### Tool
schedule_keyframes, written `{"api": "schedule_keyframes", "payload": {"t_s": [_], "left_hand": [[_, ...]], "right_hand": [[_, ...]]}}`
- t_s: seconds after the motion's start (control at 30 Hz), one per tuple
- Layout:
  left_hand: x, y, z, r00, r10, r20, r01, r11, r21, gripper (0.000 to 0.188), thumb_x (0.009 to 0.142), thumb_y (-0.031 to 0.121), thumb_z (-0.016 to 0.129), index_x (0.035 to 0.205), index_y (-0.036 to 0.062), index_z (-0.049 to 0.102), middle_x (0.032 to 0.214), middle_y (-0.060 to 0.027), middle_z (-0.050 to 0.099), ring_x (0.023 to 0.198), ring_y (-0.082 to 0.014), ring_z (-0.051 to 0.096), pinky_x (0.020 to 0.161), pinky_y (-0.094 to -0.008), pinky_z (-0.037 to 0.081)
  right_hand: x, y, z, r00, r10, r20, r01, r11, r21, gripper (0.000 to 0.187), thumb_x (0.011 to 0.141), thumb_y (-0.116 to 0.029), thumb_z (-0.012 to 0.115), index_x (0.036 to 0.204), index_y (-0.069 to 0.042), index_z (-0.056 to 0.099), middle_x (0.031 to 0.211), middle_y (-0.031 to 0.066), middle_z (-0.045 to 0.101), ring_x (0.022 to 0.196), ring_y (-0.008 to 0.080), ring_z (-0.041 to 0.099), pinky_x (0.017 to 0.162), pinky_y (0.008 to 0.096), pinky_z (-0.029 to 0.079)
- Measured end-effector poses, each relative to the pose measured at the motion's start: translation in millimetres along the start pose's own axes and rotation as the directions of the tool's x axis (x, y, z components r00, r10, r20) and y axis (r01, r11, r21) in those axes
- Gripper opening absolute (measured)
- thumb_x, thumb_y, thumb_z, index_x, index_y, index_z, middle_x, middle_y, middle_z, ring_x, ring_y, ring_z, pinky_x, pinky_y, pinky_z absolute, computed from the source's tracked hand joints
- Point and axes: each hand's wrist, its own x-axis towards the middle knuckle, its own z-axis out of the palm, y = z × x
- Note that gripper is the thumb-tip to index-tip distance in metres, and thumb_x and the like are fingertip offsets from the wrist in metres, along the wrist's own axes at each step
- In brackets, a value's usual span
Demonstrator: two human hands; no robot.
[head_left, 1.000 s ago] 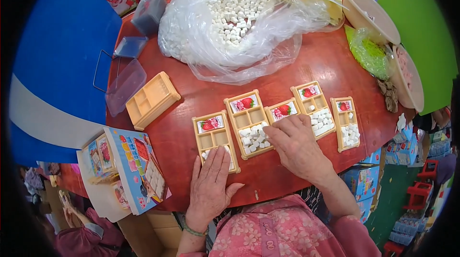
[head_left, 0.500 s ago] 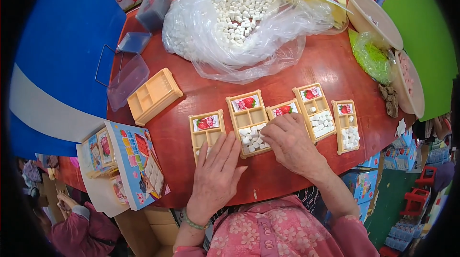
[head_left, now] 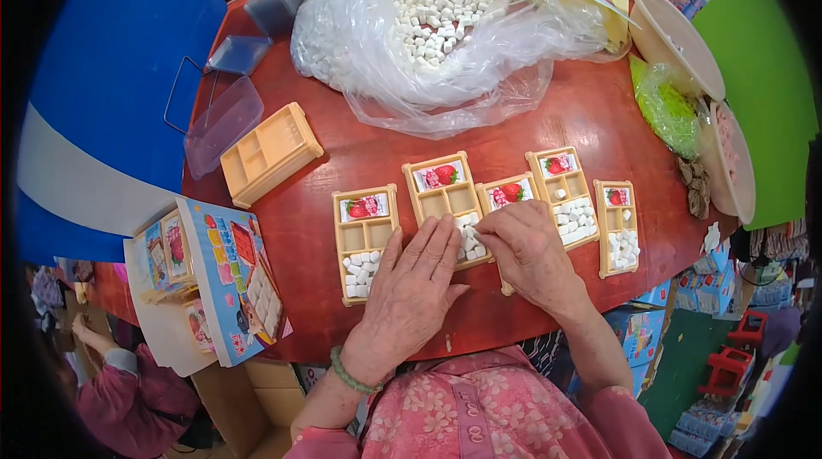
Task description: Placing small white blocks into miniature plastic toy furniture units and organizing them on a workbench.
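Several small tan compartment trays stand side by side on the red table, each with a strawberry-printed packet and small white marshmallow-like pieces. My left hand [head_left: 414,289] lies with fingers stretched over the lower part of the second tray [head_left: 435,204], hiding some of its white pieces [head_left: 472,242]. Over that tray's right edge, my right hand [head_left: 524,251] has thumb and fingers pinched together; what they hold is hidden. It covers most of the third tray [head_left: 494,202]. The leftmost tray [head_left: 349,239] is beside my left hand. To the right are the fourth tray [head_left: 548,189] and fifth tray [head_left: 604,238].
A large clear bag [head_left: 368,39] of white pieces lies open at the back. Stacked tan trays [head_left: 270,155] and a blue printed box [head_left: 224,288] stand left. Two pale bowls [head_left: 676,39] and a green bag [head_left: 672,112] sit right. Another person's sleeve [head_left: 141,403] shows lower left.
My left hand has shifted right, from the leftmost tray onto the second tray, uncovering the leftmost tray's white pieces. My right hand stays near the second tray, its fingers drawn into a pinch.
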Motion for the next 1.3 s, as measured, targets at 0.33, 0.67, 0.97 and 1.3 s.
{"api": "schedule_keyframes", "payload": {"t_s": [0.33,0.67,0.97,1.3], "left_hand": [[-4.2,-6.7,1.9,1.0,-0.005,-0.002,0.005,1.0,0.0,0.072,0.079,0.023,0.079,0.141,0.0002,0.053,0.153,-0.0152,0.046,0.143,-0.03,0.042,0.117,-0.0533,0.031],[-4.9,-9.1,4.4,1.0,0.003,-0.001,-0.003,1.0,-0.006,0.072,0.077,0.024,0.08,0.14,0.0005,0.054,0.153,-0.0144,0.046,0.143,-0.0292,0.042,0.118,-0.0534,0.03],[-5.6,-8.9,5.6,1.0,0.007,-0.011,-0.007,1.0,0.005,0.071,0.078,0.023,0.08,0.14,0.0017,0.054,0.153,-0.0143,0.046,0.144,-0.0295,0.041,0.118,-0.0537,0.03],[-8.5,-9.7,6.9,1.0,0.014,-0.027,-0.014,1.0,-0.017,0.077,0.077,0.02,0.08,0.145,0.0019,0.048,0.155,-0.0151,0.044,0.144,-0.0304,0.041,0.118,-0.0544,0.03]], "right_hand": [[2.1,1.6,3.2,0.998,-0.031,0.055,0.036,0.995,-0.094,0.011,0.078,-0.002,0.064,0.089,-0.005,0.067,0.086,0.0091,0.059,0.09,0.0289,0.059,0.088,0.0435,0.041],[7.6,-11.8,-3.4,0.975,0.03,0.22,0.033,0.96,-0.277,0.009,0.08,-0.004,0.065,0.089,-0.005,0.068,0.085,0.0096,0.06,0.09,0.0284,0.059,0.087,0.0424,0.042],[7.3,-16.8,-10.6,0.958,0.092,0.271,-0.013,0.96,-0.28,0.007,0.085,-0.008,0.067,0.092,-0.004,0.067,0.084,0.0117,0.061,0.087,0.031,0.06,0.085,0.043,0.044],[-13.0,-23.4,-13.2,0.97,0.018,0.244,0.017,0.99,-0.141,0.018,0.084,-0.01,0.074,0.1,-0.006,0.068,0.094,0.0077,0.063,0.091,0.0266,0.061,0.089,0.0416,0.041]]}}
